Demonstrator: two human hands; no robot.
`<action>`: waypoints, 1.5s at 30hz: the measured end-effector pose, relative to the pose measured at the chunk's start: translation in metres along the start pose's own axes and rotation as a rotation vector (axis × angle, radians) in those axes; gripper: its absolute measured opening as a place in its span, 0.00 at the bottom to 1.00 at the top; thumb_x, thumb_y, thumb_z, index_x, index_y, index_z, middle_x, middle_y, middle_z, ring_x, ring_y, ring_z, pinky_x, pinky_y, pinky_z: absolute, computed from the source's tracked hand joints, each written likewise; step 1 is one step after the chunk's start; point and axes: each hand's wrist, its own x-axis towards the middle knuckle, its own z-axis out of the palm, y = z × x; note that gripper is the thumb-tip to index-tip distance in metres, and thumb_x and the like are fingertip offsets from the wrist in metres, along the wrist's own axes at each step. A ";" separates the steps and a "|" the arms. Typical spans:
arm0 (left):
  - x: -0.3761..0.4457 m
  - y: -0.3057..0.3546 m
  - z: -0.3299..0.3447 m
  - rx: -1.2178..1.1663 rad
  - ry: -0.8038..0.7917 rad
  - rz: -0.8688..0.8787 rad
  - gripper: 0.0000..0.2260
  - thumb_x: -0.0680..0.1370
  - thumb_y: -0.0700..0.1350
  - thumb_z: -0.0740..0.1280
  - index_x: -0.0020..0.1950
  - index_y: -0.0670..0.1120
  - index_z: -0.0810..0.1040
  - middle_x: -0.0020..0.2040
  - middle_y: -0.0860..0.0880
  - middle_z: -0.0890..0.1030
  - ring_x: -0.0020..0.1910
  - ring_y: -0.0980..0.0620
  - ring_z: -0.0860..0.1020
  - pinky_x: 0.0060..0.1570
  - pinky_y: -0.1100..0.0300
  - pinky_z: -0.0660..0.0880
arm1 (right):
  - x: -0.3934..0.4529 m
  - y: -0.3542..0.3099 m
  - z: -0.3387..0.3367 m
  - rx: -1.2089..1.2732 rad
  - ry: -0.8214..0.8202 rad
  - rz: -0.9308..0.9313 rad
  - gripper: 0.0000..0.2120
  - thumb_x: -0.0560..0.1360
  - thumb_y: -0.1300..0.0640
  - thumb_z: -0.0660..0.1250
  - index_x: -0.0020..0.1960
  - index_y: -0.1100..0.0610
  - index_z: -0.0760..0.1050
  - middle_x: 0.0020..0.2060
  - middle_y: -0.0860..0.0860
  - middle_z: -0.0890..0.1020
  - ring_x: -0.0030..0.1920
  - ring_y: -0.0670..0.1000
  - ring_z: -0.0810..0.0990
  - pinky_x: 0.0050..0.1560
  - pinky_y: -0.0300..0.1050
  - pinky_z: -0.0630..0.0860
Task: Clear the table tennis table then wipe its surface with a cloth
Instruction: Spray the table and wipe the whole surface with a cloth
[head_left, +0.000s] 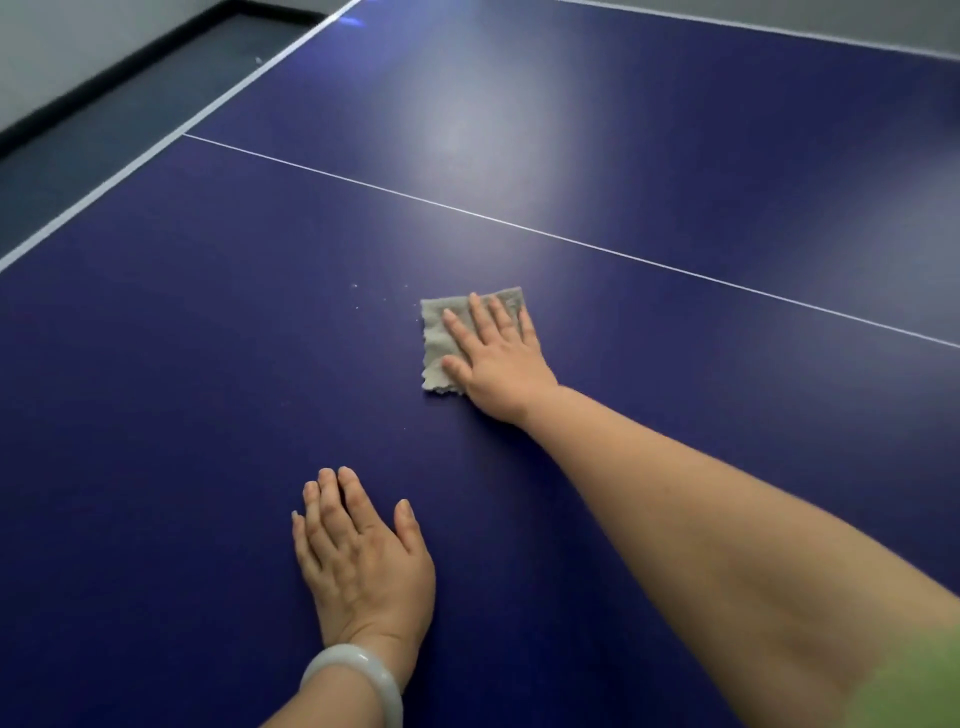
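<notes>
The blue table tennis table fills most of the head view. A small grey cloth lies flat on it near the middle. My right hand presses down on the cloth with straight, spread fingers, arm stretched out from the lower right. My left hand rests flat on the bare table nearer to me, with a pale bangle on its wrist. A few tiny white specks lie on the surface just left of the cloth.
A thin white centre line crosses the table beyond the cloth. The table's white-edged left side borders a dark grey floor and a black skirting along a pale wall at the top left.
</notes>
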 end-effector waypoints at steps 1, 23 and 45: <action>0.000 0.000 0.000 -0.004 -0.001 -0.001 0.32 0.78 0.57 0.47 0.75 0.37 0.62 0.74 0.38 0.64 0.76 0.41 0.59 0.74 0.43 0.55 | -0.011 0.004 0.002 -0.011 -0.012 -0.039 0.29 0.82 0.39 0.45 0.79 0.43 0.42 0.79 0.50 0.40 0.78 0.52 0.36 0.75 0.57 0.34; -0.001 -0.003 -0.019 -0.185 -0.226 0.027 0.32 0.81 0.55 0.51 0.78 0.38 0.47 0.79 0.40 0.50 0.78 0.43 0.46 0.76 0.46 0.41 | -0.168 0.003 0.033 0.090 0.093 0.544 0.29 0.80 0.36 0.48 0.78 0.40 0.43 0.79 0.48 0.40 0.77 0.49 0.35 0.75 0.55 0.33; 0.108 -0.155 -0.047 -0.161 -0.265 0.510 0.27 0.81 0.50 0.60 0.77 0.39 0.60 0.77 0.39 0.58 0.77 0.41 0.54 0.75 0.47 0.55 | -0.255 -0.124 0.084 0.134 0.209 1.079 0.31 0.80 0.38 0.41 0.78 0.46 0.36 0.78 0.52 0.36 0.77 0.52 0.33 0.76 0.58 0.37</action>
